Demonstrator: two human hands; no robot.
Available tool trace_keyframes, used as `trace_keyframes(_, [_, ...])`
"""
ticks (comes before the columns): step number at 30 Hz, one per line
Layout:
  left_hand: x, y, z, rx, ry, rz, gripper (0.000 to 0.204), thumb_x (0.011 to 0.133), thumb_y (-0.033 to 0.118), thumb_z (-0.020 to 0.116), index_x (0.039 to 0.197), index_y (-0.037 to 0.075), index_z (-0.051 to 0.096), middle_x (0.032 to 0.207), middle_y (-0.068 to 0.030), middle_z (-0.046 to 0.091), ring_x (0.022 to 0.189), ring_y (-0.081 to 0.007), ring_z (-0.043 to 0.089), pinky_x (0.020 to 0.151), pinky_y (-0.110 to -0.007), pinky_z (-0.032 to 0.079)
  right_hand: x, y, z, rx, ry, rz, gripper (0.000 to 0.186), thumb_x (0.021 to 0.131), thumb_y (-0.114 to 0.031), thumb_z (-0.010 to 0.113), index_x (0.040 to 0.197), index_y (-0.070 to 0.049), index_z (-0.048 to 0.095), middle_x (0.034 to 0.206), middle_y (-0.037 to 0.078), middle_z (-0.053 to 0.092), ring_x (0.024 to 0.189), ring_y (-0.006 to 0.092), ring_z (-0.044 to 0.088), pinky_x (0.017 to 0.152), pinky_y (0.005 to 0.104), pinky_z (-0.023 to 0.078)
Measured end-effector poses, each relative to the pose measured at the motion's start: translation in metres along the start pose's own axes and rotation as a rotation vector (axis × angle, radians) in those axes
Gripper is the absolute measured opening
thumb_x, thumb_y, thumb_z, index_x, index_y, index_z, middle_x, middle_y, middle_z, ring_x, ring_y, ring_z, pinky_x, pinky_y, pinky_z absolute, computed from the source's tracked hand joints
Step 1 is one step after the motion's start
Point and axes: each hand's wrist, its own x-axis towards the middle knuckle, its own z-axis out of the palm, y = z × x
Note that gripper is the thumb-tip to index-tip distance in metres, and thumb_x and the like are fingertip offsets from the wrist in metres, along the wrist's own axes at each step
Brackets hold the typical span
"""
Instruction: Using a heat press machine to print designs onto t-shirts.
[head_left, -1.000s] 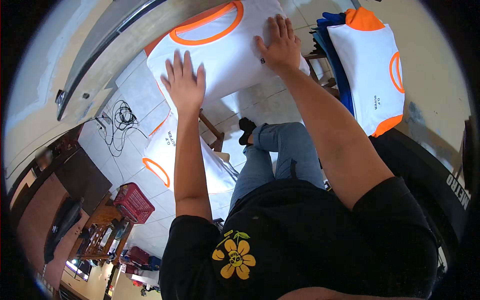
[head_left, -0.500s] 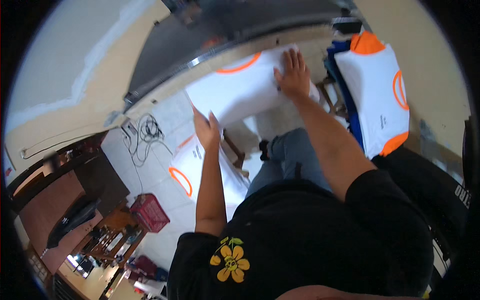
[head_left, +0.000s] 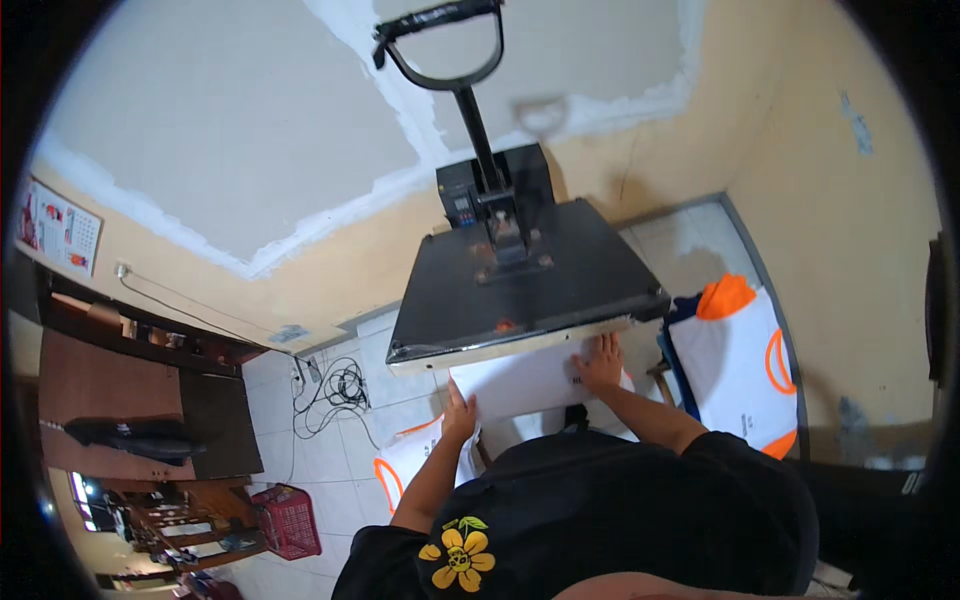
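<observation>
A white T-shirt with small dark print lies across the near side of a black heat press, and its far part is hidden under the upper plate. At the shirt's left edge, my left hand has its fingers closed around the fabric. My right hand rests flat on the shirt's right part, fingers stretched out and holding nothing. Those fingertips are close to the plate's front edge.
White and orange shirts are stacked at right; another white shirt hangs low at left. The press's long handle stands raised. Coiled black cable and a red basket are on the tiled floor.
The view has tilted up, so the whole press and the wall now show. The orange neckline is now out of sight at the press. Both hands remain at the shirt's sides.
</observation>
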Motion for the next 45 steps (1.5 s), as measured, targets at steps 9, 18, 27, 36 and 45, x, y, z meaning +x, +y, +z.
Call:
trace_keyframes(9, [0.03,-0.078,-0.043,-0.091,-0.372,0.302,0.059,0.089,0.027,0.051,0.135,-0.005,0.033,0.133,-0.0306,0.04,0.123,-0.0392,0.041,0.105,-0.042,0.031,0.113,0.125,-0.086,1.209,0.331,0.163,0.014,0.088,-0.022,0.046,0.095,-0.011,0.052,0.083,0.002,0.057,0.064,0.0115,0.051,0.056,0.0244,0.041])
trace_keyframes(18, [-0.097,0.166,-0.292,-0.364,-0.449,0.31,0.048,0.093,0.039,0.046,0.128,0.006,0.051,0.106,-0.0046,0.063,0.101,-0.0147,0.054,0.086,-0.028,0.04,0.106,-0.055,-0.358,1.254,0.545,-0.452,0.015,0.09,-0.015,0.053,0.098,-0.003,0.054,0.091,0.005,0.056,0.085,0.0146,0.054,0.079,0.0266,0.043])
trace_keyframes(27, [-0.084,0.48,-0.397,0.371,0.683,1.118,0.039,0.086,0.034,0.055,0.109,0.003,0.056,0.105,-0.0146,0.061,0.101,-0.0317,0.057,0.083,-0.037,0.045,0.182,-0.317,-0.473,0.453,0.655,-1.294,0.02,0.081,-0.023,0.057,0.094,-0.008,0.058,0.092,0.011,0.062,0.087,0.0279,0.059,0.075,0.0378,0.048])
trace_keyframes(36, [0.087,0.539,-0.415,0.085,0.395,0.848,0.048,0.087,0.033,0.033,0.099,-0.004,0.062,0.104,-0.0233,0.062,0.093,-0.0301,0.058,0.088,-0.039,0.041,0.228,-0.358,-0.48,0.075,-0.12,-0.639,0.029,0.084,-0.025,0.048,0.073,-0.002,0.06,0.073,0.015,0.063,0.065,0.0249,0.061,0.058,0.0374,0.048])
trace_keyframes(45, [0.091,0.537,-0.406,-0.138,0.206,0.767,0.051,0.088,0.038,0.031,0.088,-0.002,0.062,0.085,-0.0162,0.065,0.076,-0.0231,0.059,0.071,-0.035,0.045,0.24,-0.349,-0.47,0.045,-0.072,-0.716,0.02,0.078,-0.022,0.054,0.07,-0.004,0.058,0.065,0.012,0.058,0.059,0.0235,0.054,0.054,0.0389,0.044])
